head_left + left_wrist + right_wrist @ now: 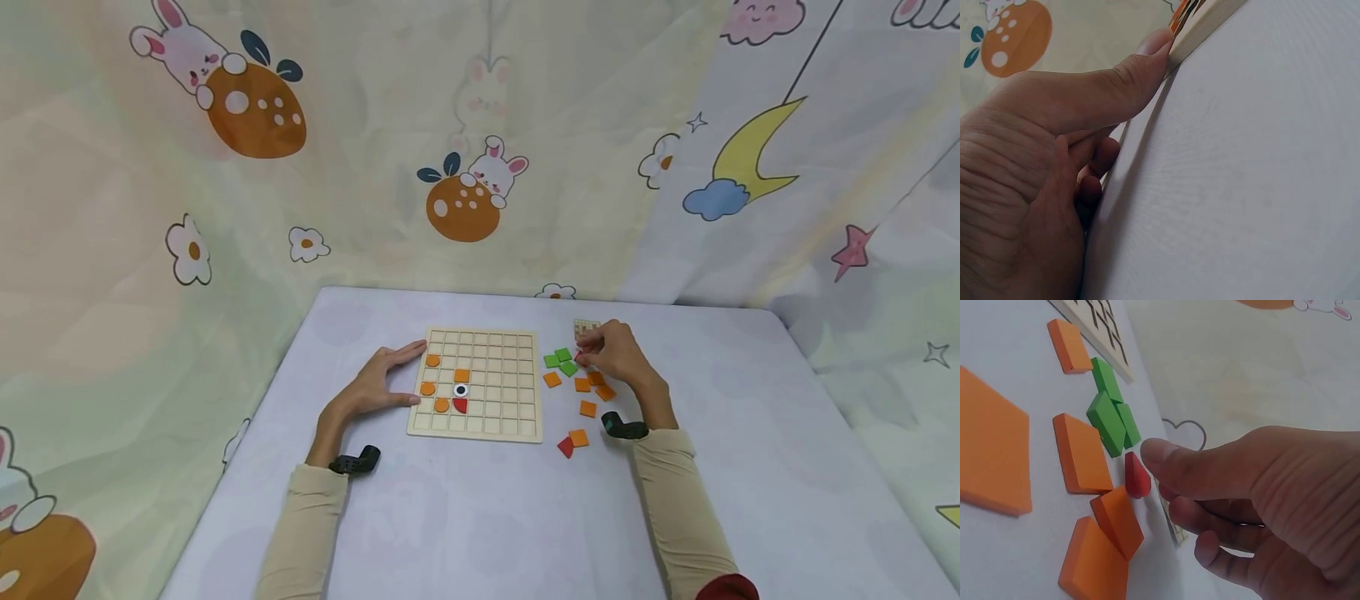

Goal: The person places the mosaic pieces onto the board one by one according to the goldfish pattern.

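Observation:
A square wooden grid board [502, 383] lies on the table. Several orange round pieces [432, 361], an orange square [462, 376], a black-and-white round piece [461, 390] and a red quarter-circle piece [460, 406] sit on it. My left hand [375, 383] rests at the board's left edge, thumb and fingers spread apart; in the left wrist view the thumb [1129, 81] touches the board's edge. My right hand [617, 354] pinches another red piece [1137, 476] at its fingertips, beside the green squares [1107, 422]. The index fingertip is mostly hidden behind the thumb.
Several loose orange squares [588, 409] lie right of the board, below the green ones. Another red piece [566, 447] touches an orange square [578, 437] nearer me. A small patterned card [587, 327] lies behind the right hand. A printed curtain [360, 167] rises behind the table.

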Motion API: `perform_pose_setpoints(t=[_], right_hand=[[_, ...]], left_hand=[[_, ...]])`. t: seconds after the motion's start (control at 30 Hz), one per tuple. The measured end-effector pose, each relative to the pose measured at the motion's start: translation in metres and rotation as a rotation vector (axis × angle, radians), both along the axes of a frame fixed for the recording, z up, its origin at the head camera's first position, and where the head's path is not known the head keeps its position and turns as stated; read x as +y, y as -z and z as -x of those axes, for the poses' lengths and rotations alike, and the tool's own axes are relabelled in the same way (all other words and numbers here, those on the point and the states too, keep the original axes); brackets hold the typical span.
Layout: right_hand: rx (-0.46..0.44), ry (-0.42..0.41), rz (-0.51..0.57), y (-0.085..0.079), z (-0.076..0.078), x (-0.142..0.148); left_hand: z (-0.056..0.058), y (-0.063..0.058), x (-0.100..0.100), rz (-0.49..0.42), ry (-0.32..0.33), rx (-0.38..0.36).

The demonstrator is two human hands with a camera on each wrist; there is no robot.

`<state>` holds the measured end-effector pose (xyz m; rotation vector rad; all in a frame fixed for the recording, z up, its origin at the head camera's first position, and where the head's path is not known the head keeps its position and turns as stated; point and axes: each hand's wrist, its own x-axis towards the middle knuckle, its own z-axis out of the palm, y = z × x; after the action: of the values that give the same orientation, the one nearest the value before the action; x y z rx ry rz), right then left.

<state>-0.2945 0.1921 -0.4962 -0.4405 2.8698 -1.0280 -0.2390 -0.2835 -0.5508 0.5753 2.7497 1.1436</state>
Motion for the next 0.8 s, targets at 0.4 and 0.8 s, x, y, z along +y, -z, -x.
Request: perform_pose_setpoints(t=[0.4, 0.8], right_hand=[[-0.042, -0.001, -0.015, 0.0081, -0.0008, 0.0040], [-0.041, -0.009, -0.021, 0.0091, -0.0017, 0.0032]], left_hand=[[-0.0010, -0.0032, 0.0009, -0.006, -0.004, -0.008], [-0.0011, -0.0020, 0.0010, -0.008, -0.010, -0.012]])
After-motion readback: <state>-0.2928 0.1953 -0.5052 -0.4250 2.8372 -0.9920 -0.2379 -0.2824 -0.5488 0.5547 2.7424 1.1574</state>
